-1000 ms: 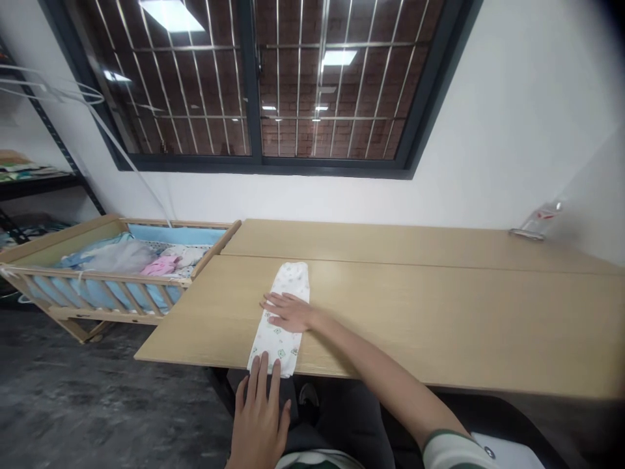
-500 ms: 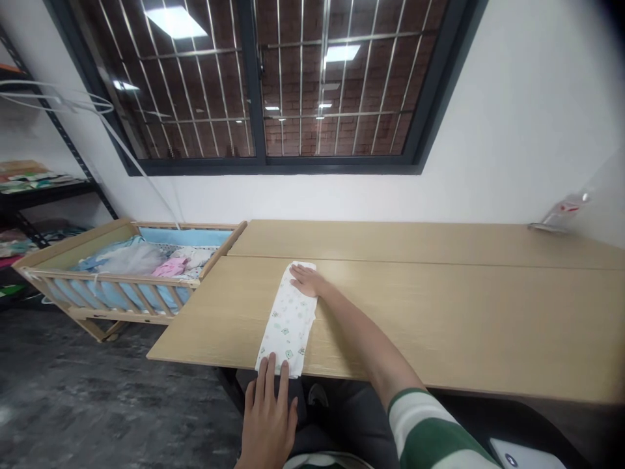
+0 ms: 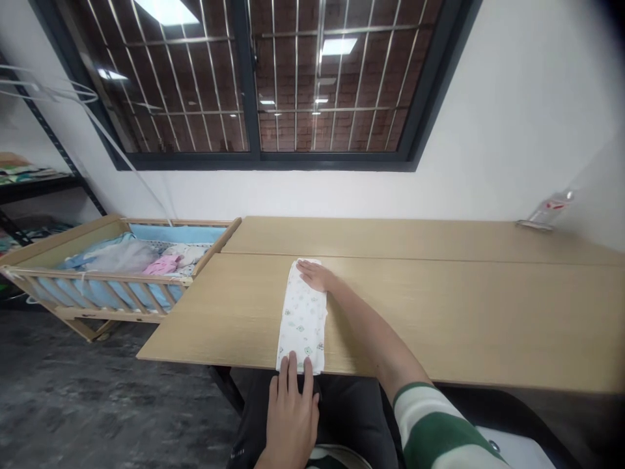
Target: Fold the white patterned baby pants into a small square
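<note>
A long, narrow white cloth (image 3: 303,312) with small green prints lies flat on the wooden table (image 3: 439,312), running from the front edge toward the middle. My left hand (image 3: 291,410) rests at the near end, fingers stretched flat and pressing the cloth at the table's edge. My right hand (image 3: 316,275) lies flat on the far end of the cloth, fingers stretched out to the left. Neither hand grips anything.
A wooden baby crib (image 3: 117,270) with blue lining and loose clothes stands against the table's left side. A clear plastic bag (image 3: 541,212) lies at the far right by the wall. A barred window (image 3: 254,85) is ahead, shelves (image 3: 24,176) at the left.
My right hand slid along the cloth from its middle to its far end. The left hand stayed at the near end.
</note>
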{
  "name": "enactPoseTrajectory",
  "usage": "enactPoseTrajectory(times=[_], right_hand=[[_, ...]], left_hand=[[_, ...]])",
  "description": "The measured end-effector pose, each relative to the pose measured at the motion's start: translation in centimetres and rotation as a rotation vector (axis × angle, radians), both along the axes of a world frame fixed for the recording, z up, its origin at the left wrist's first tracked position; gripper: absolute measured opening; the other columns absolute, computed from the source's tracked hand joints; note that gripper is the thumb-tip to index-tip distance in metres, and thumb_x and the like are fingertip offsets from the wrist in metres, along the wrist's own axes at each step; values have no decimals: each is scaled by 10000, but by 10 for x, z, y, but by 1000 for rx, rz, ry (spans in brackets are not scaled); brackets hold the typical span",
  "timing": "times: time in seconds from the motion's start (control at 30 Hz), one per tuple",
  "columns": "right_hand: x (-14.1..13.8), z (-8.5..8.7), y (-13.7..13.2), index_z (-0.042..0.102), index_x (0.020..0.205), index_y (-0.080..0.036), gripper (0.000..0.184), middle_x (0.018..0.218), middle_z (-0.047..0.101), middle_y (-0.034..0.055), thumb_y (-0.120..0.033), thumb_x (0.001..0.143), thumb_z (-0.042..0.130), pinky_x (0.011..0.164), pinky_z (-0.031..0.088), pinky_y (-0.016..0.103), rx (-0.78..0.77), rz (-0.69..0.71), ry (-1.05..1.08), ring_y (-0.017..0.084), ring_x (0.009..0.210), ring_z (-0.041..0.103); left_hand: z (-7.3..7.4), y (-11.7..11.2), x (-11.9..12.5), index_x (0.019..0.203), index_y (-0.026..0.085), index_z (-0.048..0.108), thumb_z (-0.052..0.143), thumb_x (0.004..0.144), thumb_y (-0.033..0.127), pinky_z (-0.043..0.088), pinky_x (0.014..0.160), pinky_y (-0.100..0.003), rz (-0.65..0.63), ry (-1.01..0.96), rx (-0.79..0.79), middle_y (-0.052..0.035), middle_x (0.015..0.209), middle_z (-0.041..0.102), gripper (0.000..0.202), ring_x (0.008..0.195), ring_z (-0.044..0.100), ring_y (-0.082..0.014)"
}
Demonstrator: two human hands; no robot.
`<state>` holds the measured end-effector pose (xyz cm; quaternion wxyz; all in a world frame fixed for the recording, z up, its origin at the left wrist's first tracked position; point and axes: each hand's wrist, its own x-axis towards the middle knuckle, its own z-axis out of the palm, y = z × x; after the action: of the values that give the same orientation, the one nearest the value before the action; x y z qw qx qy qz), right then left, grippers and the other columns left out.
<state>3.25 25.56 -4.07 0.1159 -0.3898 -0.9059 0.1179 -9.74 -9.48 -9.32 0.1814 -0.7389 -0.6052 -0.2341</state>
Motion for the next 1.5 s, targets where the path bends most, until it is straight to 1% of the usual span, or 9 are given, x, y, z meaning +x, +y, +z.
enactPoseTrajectory(times=[0.37, 0.5, 0.63, 0.83, 0.97, 1.1, 1.27, 1.37, 1.5], right_hand=[[16, 19, 3, 569, 1412, -177, 449, 1607, 392, 124, -299, 988, 484, 1232, 201, 469, 165, -233, -41, 290, 1511, 296], [10, 25, -3, 618, 1309, -151, 368, 1498, 487, 217, -270, 982, 498, 1152, 296, 539, 192, -334, -38, 373, 1387, 433], [9, 27, -20, 583, 1317, -121, 363, 1367, 548, 249, -248, 1001, 459, 1087, 366, 486, 194, -365, -23, 356, 1260, 523], [31, 32, -83, 535, 1369, -145, 421, 1330, 564, 172, -247, 961, 530, 1022, 436, 400, 150, -238, 78, 283, 1141, 589], [47, 38, -140, 629, 1228, -164, 298, 1117, 686, 114, -287, 980, 518, 875, 511, 351, -97, -50, 307, 238, 975, 651], [58, 40, -193, 665, 1181, -195, 298, 1047, 718, 85, -376, 999, 515, 805, 530, 341, -234, -45, 419, 225, 903, 667], [66, 34, -239, 677, 1226, -209, 354, 1232, 700, 114, -433, 968, 584, 993, 501, 418, -221, -113, 448, 273, 1128, 646], [66, 29, -257, 664, 1294, -212, 482, 1445, 589, 122, -462, 884, 707, 1155, 377, 479, -192, -117, 398, 317, 1373, 498], [67, 17, -275, 625, 1366, -238, 587, 1541, 498, 91, -308, 806, 789, 1210, 298, 500, -193, -135, 319, 316, 1450, 409]], left_hand=[[11, 28, 36, 1421, 169, 573, 641, 877, 358, 470, 972, -559, -18, -47, 20, -224, 1439, 559, 580, 1251, 553, -403], [12, 28, 38, 1437, 155, 553, 642, 877, 376, 465, 975, -543, -19, -40, 35, -227, 1448, 550, 608, 1254, 548, -397], [14, 28, 29, 1411, 148, 570, 611, 906, 379, 471, 965, -517, -53, -42, 32, -210, 1416, 581, 557, 1243, 556, -376], [22, 39, -5, 1255, 166, 643, 558, 950, 273, 501, 935, -455, -207, -123, -48, -133, 1303, 672, 335, 1122, 624, -295], [32, 52, -32, 1187, 215, 665, 596, 960, 325, 517, 933, -453, -363, -205, -175, -88, 1260, 702, 261, 1101, 641, -275], [38, 60, -49, 1192, 268, 664, 601, 973, 349, 509, 974, -441, -469, -270, -254, -46, 1262, 703, 241, 1144, 632, -250], [33, 57, -52, 1225, 262, 636, 576, 988, 348, 481, 1040, -455, -474, -294, -224, -61, 1344, 657, 260, 1257, 586, -253], [27, 54, -49, 1277, 251, 604, 572, 987, 323, 487, 1035, -461, -473, -279, -186, -77, 1375, 640, 301, 1282, 578, -260], [22, 51, -52, 1222, 252, 631, 512, 997, 209, 512, 983, -449, -511, -279, -156, -70, 1296, 689, 259, 1219, 624, -251]])
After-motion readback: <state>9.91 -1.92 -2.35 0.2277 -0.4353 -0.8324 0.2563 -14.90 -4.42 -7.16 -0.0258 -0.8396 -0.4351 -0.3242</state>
